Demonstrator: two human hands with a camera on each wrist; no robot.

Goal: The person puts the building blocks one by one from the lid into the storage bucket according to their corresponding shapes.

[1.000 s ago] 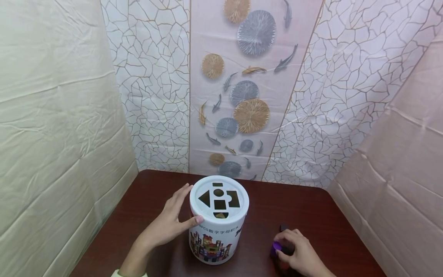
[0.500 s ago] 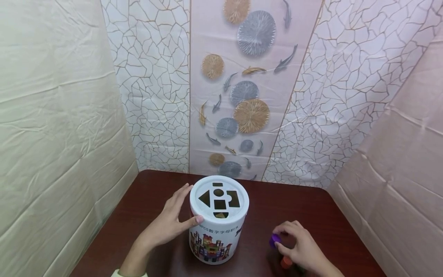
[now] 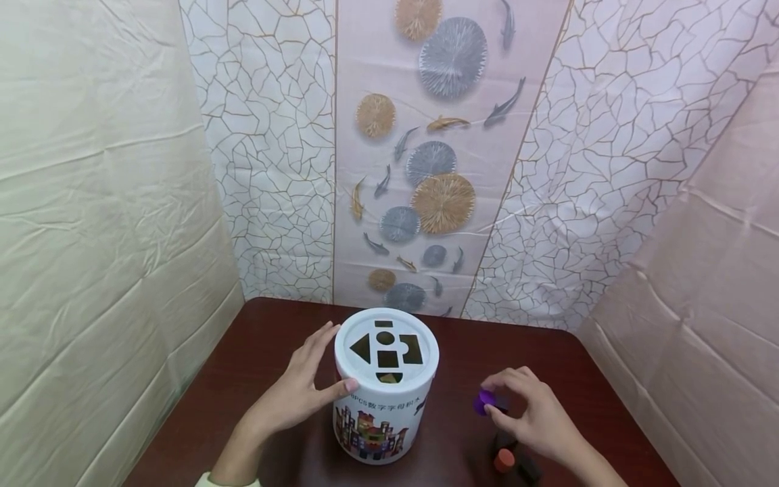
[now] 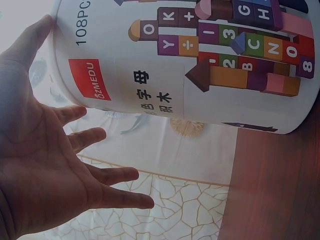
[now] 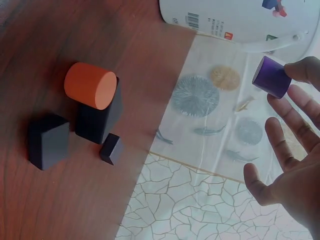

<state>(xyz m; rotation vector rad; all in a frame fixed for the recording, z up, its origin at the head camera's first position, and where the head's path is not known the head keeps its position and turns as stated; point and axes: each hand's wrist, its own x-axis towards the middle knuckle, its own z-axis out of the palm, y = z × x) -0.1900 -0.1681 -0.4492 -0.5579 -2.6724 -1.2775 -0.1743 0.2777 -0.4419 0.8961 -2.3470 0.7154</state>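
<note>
against the bucket [image 3: 376, 426], left grip [image 3: 292, 399] lies spread; right grip [image 3: 538, 419] pinches a purple cylinder [image 5: 271, 77] at its fingertips [image 5: 278, 103].

A dark reddish-brown table [image 3: 511, 358] with wood grain stands before a white cloth backdrop [image 3: 262, 169] with golden crack lines and a pale pink, fish-patterned middle panel [image 3: 365, 54]. On the left and on the right hang creased beige cloth walls [image 3: 103, 223]

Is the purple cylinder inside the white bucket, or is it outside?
Outside: the right hand pinches the purple cylinder in the air, apart from the white bucket.
</note>
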